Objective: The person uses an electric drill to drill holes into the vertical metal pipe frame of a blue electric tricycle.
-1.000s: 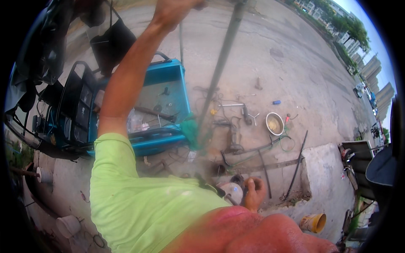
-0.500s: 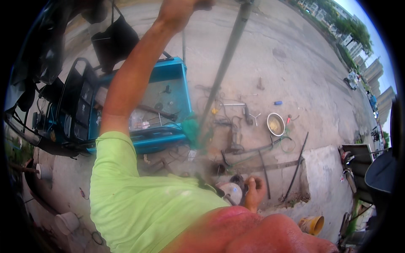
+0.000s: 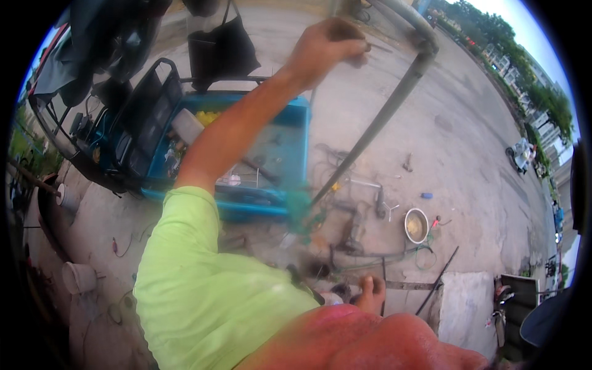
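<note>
My left arm, in a lime-green sleeve, reaches up and away from me. My left hand is closed around a thin dark rod whose tip pokes out toward a grey pipe. The pipe slants from a bent joint at the top down to a tangle of green cord near the ground. The hand is just left of the joint and does not touch it. My right hand is out of sight. My bare foot shows far below.
A blue cart bed with loose items stands under my arm, and a black bag hangs behind it. On the concrete lie a metal bowl, small tools and rods. A white bucket is at the left and a scooter at the far right.
The view has tilted upward, so my left hand and the pipe's bent joint now sit fully in the picture. The hand is closer to the pipe's top.
</note>
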`<state>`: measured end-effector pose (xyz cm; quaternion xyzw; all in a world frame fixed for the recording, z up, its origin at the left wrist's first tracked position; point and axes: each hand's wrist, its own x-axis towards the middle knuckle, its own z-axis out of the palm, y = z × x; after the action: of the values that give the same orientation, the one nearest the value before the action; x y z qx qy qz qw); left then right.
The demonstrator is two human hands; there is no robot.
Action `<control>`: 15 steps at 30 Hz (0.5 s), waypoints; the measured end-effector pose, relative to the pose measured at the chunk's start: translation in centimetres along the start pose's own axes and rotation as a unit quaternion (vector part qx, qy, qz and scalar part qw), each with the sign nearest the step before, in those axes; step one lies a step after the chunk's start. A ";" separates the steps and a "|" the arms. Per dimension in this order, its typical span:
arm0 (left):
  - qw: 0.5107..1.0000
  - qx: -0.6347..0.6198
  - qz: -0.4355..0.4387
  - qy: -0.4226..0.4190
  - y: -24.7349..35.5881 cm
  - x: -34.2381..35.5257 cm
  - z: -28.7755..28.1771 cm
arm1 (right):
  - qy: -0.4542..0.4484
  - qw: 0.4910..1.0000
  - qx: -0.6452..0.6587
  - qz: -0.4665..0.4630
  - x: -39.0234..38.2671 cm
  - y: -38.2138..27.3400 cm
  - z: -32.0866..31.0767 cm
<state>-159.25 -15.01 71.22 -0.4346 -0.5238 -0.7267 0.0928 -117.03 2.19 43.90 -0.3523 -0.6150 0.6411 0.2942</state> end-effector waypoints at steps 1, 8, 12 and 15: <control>1.000 0.016 -0.013 -0.010 0.1 -1.2 -0.2 | -0.002 1.000 0.004 -0.009 1.1 1.0 0.9; 0.971 -0.173 -0.164 0.022 -3.6 -14.6 -3.8 | -0.114 0.993 0.038 0.013 3.7 -1.6 9.5; 0.889 -0.289 -0.351 0.048 -6.3 -27.7 -2.7 | -0.235 0.972 0.002 0.014 3.2 -0.4 12.7; 0.743 -0.425 -0.494 0.152 -7.5 -37.5 -0.5 | -0.301 0.953 0.010 0.033 1.5 1.4 15.5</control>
<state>-141.26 -24.20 38.75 0.0069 -0.2807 -0.8743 -0.3958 -130.41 -5.71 42.32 -0.1601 -0.6563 0.7332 0.0778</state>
